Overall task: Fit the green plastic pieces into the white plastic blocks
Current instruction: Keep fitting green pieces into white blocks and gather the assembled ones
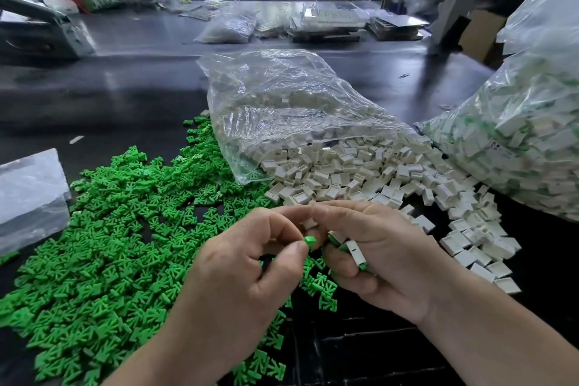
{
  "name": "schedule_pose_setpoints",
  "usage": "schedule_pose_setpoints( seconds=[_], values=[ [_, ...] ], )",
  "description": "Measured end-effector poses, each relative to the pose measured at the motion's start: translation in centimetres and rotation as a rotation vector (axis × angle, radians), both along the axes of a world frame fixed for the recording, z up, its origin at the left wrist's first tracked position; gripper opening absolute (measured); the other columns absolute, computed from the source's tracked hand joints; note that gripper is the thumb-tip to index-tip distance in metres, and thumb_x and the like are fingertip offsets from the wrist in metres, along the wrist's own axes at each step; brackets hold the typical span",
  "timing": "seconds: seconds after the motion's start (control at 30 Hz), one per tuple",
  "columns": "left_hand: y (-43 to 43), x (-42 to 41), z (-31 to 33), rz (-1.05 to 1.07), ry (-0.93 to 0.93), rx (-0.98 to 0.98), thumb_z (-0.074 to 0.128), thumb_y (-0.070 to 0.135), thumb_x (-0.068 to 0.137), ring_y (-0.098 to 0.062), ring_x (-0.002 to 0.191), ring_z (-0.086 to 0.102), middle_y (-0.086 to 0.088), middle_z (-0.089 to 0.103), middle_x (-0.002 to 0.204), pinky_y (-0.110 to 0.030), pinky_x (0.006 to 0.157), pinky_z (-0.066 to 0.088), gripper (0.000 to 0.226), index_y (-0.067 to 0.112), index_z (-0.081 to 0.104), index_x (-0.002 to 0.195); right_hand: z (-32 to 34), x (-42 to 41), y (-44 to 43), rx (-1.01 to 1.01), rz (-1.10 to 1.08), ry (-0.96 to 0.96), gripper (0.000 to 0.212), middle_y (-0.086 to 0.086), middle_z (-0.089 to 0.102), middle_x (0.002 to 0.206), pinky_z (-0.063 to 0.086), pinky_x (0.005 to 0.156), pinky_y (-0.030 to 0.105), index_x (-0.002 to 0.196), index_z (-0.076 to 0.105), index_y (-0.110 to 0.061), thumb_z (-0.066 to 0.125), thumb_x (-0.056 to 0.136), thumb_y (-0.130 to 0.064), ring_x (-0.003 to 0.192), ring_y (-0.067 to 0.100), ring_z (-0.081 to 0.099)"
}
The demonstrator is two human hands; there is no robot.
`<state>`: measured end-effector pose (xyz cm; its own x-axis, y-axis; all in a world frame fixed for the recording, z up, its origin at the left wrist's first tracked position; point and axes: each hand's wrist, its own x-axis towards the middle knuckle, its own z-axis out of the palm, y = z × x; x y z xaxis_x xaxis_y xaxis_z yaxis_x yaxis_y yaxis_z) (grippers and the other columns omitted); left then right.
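Between left fingers [296, 250], green piece [310, 240], beside block [308, 223]

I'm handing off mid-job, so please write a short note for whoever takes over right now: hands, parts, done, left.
Left hand: pinches one green piece.
Right hand: holds a white block at its fingertips, with a few fitted blocks in its palm.
Parts: green pile on the left, white pile spilling from the clear bag.
Done: the few in the palm.
Left: join the held pair, not yet fitted; both piles remain large.
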<state>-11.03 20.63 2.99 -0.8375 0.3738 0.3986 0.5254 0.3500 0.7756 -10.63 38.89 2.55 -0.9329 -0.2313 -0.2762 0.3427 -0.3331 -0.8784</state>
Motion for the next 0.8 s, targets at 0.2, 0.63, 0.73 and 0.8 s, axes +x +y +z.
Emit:
schedule_pose_setpoints(
  seconds=[0.2,0.63,0.73,0.8],
  values=[
    [-0.7,-1.2,-0.2,0.0,-0.375,0.416,0.065,0.028,0.09,-0.024,0.075,0.073,-0.008,0.075,0.086,-0.028,0.061,0.058,0.008,0.025,0.067,0.083,0.1,0.0,0.2,-0.144,-0.054,-0.065,0.028,0.011,0.06,0.074,0.03,0.03,0.016,0.105,0.067,-0.006,0.069,0.077,-0.01,0.041,0.01,0.042],
    [-1.2,-1.8,-0.5,-0.024,-0.522,0.514,0.08,0.033,0.068,-0.026,0.082,0.074,-0.012,0.075,0.088,-0.026,0.062,0.058,0.027,0.024,0.074,0.092,0.5,0.4,-0.2,-0.144,0.028,-0.063,0.007,0.005,0.056,0.071,0.03,0.03,0.016,0.084,0.066,-0.015,0.069,0.089,-0.018,0.042,0.008,0.043],
    [-1.8,-2.0,-0.7,0.1,-0.374,0.323,0.08,0.044,0.072,-0.012,0.069,0.067,0.002,0.071,0.076,-0.019,0.061,0.053,0.026,0.029,0.072,0.091,0.4,0.5,-0.4,-0.135,0.035,-0.068,0.008,0.004,0.054,0.07,0.03,0.03,0.015,0.078,0.066,-0.018,0.07,0.085,-0.018,0.042,0.008,0.042],
    [-2.1,-2.2,-0.8,0.074,-0.427,0.359,0.076,0.046,0.067,-0.016,0.059,0.058,-0.001,0.063,0.066,-0.025,0.055,0.049,0.028,0.026,0.072,0.086,0.4,0.5,-0.5,-0.141,0.03,-0.079,0.006,0.003,0.053,0.07,0.029,0.03,0.015,0.075,0.067,-0.02,0.069,0.08,-0.02,0.042,0.008,0.041]
  ],
)
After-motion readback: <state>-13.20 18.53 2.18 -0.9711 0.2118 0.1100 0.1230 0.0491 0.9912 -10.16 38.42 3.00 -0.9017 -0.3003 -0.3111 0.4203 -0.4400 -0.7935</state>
